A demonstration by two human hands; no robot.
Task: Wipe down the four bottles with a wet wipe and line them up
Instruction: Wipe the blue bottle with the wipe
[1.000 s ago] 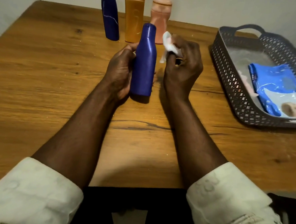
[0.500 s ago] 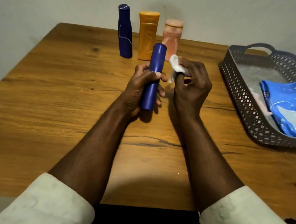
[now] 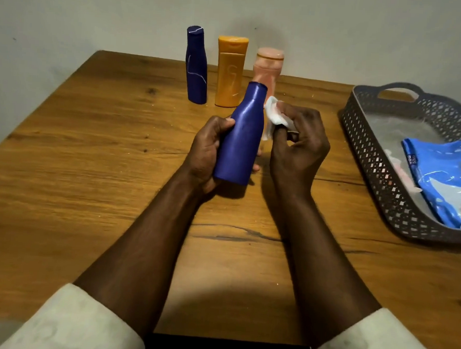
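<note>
The left hand (image 3: 208,151) grips a blue bottle (image 3: 241,140) above the desk (image 3: 89,165). At its 3 o'clock, the right hand (image 3: 298,146) pinches a wipe (image 3: 275,115).

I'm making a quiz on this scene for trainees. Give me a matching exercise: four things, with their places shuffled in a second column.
Things:
1. blue bottle
2. wet wipe
3. orange bottle
4. blue wipes pack

Places:
A. in the grey basket
B. in the left hand
C. standing at the table's far edge
D. in the right hand

Pairs: 1-B, 2-D, 3-C, 4-A
</note>
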